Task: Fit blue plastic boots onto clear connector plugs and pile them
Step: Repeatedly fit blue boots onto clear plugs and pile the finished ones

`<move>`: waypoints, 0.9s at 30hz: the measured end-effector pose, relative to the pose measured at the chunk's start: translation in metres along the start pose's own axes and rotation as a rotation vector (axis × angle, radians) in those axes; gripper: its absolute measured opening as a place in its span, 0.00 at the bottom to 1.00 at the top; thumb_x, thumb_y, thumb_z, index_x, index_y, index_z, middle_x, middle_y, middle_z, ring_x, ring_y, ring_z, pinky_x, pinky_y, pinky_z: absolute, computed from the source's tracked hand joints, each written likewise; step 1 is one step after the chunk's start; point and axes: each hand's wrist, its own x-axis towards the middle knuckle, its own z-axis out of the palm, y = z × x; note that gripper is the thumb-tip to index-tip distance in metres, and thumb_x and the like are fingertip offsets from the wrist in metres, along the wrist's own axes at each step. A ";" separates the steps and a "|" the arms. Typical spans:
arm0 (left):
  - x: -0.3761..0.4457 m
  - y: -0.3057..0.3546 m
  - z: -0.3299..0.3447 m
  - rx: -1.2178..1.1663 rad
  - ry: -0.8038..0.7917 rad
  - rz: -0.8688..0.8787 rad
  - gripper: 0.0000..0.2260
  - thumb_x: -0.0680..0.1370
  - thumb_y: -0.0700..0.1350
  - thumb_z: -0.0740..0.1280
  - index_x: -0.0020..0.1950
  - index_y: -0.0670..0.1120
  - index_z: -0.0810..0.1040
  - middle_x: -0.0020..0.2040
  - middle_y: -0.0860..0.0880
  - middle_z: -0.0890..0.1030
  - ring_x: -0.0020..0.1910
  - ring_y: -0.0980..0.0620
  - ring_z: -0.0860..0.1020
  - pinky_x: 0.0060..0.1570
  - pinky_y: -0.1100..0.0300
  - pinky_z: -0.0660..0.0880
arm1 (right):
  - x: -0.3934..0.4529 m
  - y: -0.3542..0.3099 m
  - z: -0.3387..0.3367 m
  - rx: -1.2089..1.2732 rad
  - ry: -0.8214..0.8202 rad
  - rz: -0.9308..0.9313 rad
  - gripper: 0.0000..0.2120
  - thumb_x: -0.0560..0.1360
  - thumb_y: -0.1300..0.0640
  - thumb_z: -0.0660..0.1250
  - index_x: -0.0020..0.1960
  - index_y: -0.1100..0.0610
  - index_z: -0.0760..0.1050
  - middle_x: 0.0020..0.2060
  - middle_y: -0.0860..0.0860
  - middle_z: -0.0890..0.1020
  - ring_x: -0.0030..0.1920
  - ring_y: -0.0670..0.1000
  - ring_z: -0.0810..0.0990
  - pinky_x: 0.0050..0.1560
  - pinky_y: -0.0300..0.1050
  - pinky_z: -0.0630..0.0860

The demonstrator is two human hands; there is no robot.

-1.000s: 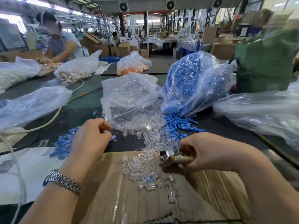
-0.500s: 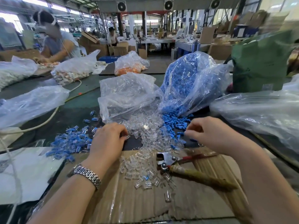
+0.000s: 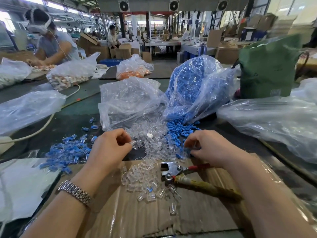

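Observation:
Loose clear connector plugs [image 3: 151, 143] spill from a clear bag [image 3: 130, 100] onto the table and cardboard. Blue boots [image 3: 178, 129] spill from a bag of blue boots [image 3: 193, 85] just to the right. My left hand [image 3: 109, 148] pinches a clear plug at the left edge of the clear heap. My right hand [image 3: 211, 146] has curled fingers at the edge of the blue boots and seems to pinch a blue boot. A pile of fitted blue-and-clear pieces [image 3: 66, 152] lies to the left of my left hand.
Pliers [image 3: 185, 172] with red and taped handles lie on the cardboard sheet [image 3: 137, 217] below my right hand. Large plastic bags [image 3: 274, 121] flank the work area. A green bag [image 3: 267, 66] stands back right. A white cable [image 3: 42, 124] runs at left. Another person works at far left.
My right hand let go of the pliers, which now lie on the cardboard, and reached up to the blue boots. My left hand moved right from the fitted pile to the clear plugs.

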 end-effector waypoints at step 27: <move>-0.008 0.016 -0.007 -0.752 -0.281 -0.248 0.05 0.75 0.35 0.74 0.44 0.45 0.87 0.43 0.42 0.87 0.41 0.49 0.86 0.40 0.63 0.81 | 0.001 -0.013 -0.001 0.154 0.216 -0.036 0.07 0.76 0.58 0.72 0.46 0.48 0.76 0.38 0.42 0.80 0.43 0.44 0.80 0.45 0.37 0.74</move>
